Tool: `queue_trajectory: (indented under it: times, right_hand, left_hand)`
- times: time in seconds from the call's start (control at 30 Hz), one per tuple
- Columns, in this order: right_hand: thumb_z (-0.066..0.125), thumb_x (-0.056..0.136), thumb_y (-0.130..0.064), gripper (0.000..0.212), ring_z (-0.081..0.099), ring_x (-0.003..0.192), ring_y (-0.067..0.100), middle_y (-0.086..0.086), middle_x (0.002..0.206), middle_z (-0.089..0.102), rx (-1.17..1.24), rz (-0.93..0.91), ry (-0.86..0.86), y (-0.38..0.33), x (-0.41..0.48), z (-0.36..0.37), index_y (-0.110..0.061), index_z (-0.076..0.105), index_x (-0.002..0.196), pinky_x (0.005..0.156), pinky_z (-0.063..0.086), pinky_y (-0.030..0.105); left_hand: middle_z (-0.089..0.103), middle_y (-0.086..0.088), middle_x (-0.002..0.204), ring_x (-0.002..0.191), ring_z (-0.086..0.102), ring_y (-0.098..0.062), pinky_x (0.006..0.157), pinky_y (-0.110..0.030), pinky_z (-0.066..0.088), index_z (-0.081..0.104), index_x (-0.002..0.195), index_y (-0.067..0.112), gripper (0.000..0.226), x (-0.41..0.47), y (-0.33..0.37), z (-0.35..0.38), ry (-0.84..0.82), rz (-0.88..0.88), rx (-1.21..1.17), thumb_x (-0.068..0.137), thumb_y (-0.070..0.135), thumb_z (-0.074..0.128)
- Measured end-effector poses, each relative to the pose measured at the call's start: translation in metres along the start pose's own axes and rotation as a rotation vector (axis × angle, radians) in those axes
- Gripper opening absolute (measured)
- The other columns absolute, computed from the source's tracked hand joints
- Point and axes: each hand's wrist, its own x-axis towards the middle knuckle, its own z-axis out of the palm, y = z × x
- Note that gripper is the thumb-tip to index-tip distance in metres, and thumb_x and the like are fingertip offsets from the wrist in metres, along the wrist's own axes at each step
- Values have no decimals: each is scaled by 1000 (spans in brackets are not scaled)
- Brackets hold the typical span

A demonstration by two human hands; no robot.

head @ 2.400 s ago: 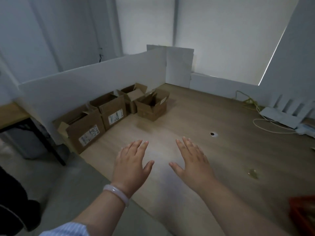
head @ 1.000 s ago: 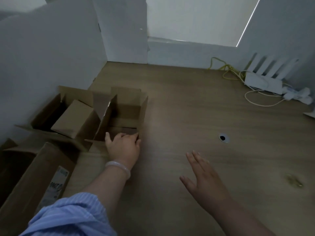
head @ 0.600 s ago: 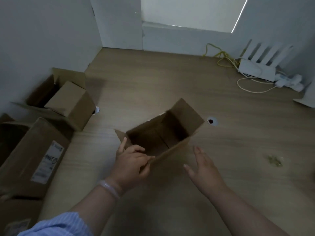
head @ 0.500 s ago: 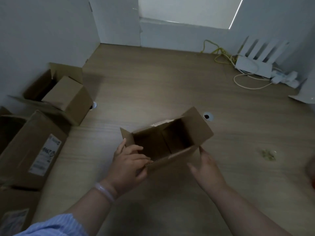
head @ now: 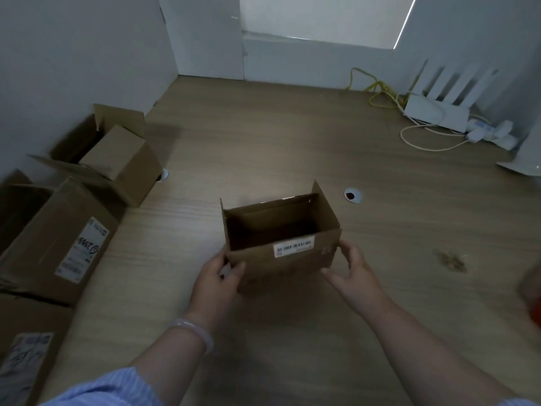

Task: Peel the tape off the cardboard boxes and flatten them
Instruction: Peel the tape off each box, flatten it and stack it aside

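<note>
You're turning the small box (head: 281,259) upright now: half a second ago it was tipping, and now its label (head: 293,245) is facing you. Your left hand (head: 216,282) and right hand (head: 354,273) are each clasping a near corner, thumbs on the front, fingers curling round the sides, over mid-table (head: 292,136).

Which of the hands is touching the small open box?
Touching, both. The head view shows the left hand gripping the small open box at its near-left corner, and the right hand holding its right side.
</note>
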Motion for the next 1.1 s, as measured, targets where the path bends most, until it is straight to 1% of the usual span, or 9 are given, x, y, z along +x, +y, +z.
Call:
queue_trajectory:
  times: [0.1,0.23,0.4,0.53,0.6,0.73,0.87,1.0,1.1]
  right_hand:
    - [75,76,-9,68,43,126,-2,-16,127,51,103,-104,55,-4,-8,-7,-30,39,129,107,35,27]
    - [76,74,1,71,52,111,-9,-21,121,52,244,-156,81,-13,-21,-19,-33,39,123,99,40,15]
    - [76,60,-16,69,52,119,4,-14,127,54,254,-160,62,-16,-32,-37,-40,44,117,106,41,34]
    - [80,66,-4,88,44,120,-12,-19,133,49,164,-234,46,-20,-42,-49,-36,39,138,95,33,4]
    - [81,68,-3,92,45,121,-9,-19,133,49,168,-237,28,-19,-46,-53,-35,37,142,96,39,9]
    - [80,73,-13,70,55,106,-8,-20,122,55,207,-186,135,-24,-56,-58,-38,44,128,78,48,13]
    - [73,79,-33,38,60,88,5,0,102,65,172,-59,356,-27,-62,-64,-19,52,107,67,43,8]
    - [68,84,-37,32,61,92,14,3,105,67,125,71,296,-14,-65,-62,-18,58,107,82,51,31]
    - [69,83,-35,34,61,96,11,-4,107,65,16,119,138,-1,-70,-58,-22,60,114,83,46,27]
  left_hand:
    - [62,15,91,81,62,8,65,-5,44,61,108,18,16,3,23,-4,118,4,-84,92,19,59]
    - [64,4,94,96,63,-19,87,-40,52,55,103,21,24,13,30,-11,200,-91,-161,87,36,65]
    - [66,10,110,99,63,1,70,-10,50,54,123,26,36,-5,47,-10,-158,-22,-364,91,13,61]
    - [61,5,128,116,58,-12,91,-31,52,33,144,41,83,-11,43,-21,-443,42,-286,74,13,70]
    - [59,5,128,112,60,-13,87,-31,54,29,145,43,89,-14,46,-21,-416,32,-236,74,11,71]
    - [63,0,116,104,63,-14,84,-35,53,40,136,25,51,-21,57,-18,-177,-76,-344,90,19,62]
    - [62,4,116,104,61,-11,84,-31,53,49,125,22,35,-33,66,-18,-266,-40,-305,91,27,57]
    - [66,-2,111,96,66,-17,74,-27,53,55,122,18,34,-44,51,-1,-219,-75,-270,89,14,63]
    - [69,5,98,75,65,-5,61,-24,54,62,110,21,18,-55,35,11,-232,-217,-187,93,27,59]
